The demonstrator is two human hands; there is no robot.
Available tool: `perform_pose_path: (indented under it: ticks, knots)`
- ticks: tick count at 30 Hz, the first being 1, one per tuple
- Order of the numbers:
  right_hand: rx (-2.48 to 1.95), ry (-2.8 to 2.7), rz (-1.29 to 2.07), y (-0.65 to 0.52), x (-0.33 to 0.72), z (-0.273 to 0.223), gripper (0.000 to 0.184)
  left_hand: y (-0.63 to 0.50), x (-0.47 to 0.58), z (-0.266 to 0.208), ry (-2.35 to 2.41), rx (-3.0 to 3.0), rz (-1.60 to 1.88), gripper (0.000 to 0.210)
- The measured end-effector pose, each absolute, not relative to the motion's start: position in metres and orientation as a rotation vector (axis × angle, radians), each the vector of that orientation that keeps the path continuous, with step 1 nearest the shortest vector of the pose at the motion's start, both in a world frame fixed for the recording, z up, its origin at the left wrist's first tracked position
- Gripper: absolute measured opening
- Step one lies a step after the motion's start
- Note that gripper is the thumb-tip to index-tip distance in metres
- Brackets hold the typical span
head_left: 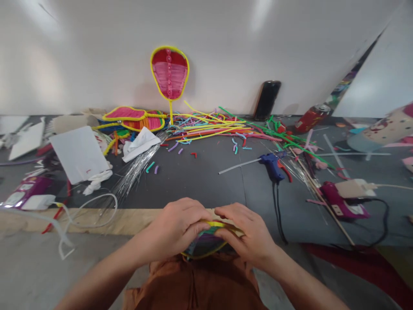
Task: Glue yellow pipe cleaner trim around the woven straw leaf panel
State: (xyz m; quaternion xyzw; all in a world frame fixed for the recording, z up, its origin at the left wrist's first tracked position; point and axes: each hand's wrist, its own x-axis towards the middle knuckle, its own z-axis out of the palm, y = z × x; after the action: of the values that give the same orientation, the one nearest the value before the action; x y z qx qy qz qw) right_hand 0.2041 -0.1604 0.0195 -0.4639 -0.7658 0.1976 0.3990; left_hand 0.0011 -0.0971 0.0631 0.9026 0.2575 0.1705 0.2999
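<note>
Presently we have the piece [208, 242] low over our lap [193, 284], between both hands at the near edge of the tabletop [200, 185]. Left hand [183, 226]: grip clamped on the yellow rim [217, 224], fingers over the top, thumb on the near side. Right hand [247, 232]: grip likewise clamped, thumb and fingers pinching the rim a little farther right. Fingertips of the two hands near each other, not touching. Teal and purple show below the rim; finer detail is blurred and partly covered by our hands.

Handling, as we judge it: very light; rim fuzzy, bendable, unlikely to slip; the middle soft and probably easily crushed or pulled out of line. Best hold would be on the rim, one pinch at each side, light pressure, keeping thumbs off the middle. Squeezing the hands inward would likely buckle it.

Surroundings: glue gun [272, 168] lying ahead of the right hand, well apart from it; pipe cleaners [213, 128] heaped toward the wall [222, 51]; a red-and-pink panel [170, 73] standing upright on a yellow stem behind them.
</note>
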Motion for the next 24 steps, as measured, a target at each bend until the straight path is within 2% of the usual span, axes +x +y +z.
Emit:
perform_pose_path:
  ticks: [2, 6, 18, 21, 24]
  knots:
    - [-1.188, -1.92, 0.524, -0.162, 0.204, 0.019, 0.024, -0.095, -0.002, 0.066, 0.689, 2.382, 0.444, 0.015]
    - [-1.161, -1.882, 0.556, -0.164, 0.202, 0.021, 0.01, -0.093, -0.008, 0.07, 0.697, 2.383, 0.398, 0.015]
    - [-1.153, -1.926, 0.525, -0.161, 0.201, 0.026, 0.015, -0.094, -0.006, 0.064, 0.698, 2.51, 0.442, 0.014]
    - [-1.276, -1.926, 0.372, -0.149, 0.229, 0.025, 0.021, -0.09, -0.004, 0.061, 0.734, 2.517, 0.464, 0.014]
    - [-1.65, -1.843, 0.05, -0.129, 0.28, 0.017, 0.025, -0.087, -0.003, 0.059, 0.793, 2.503, 0.457, 0.013]
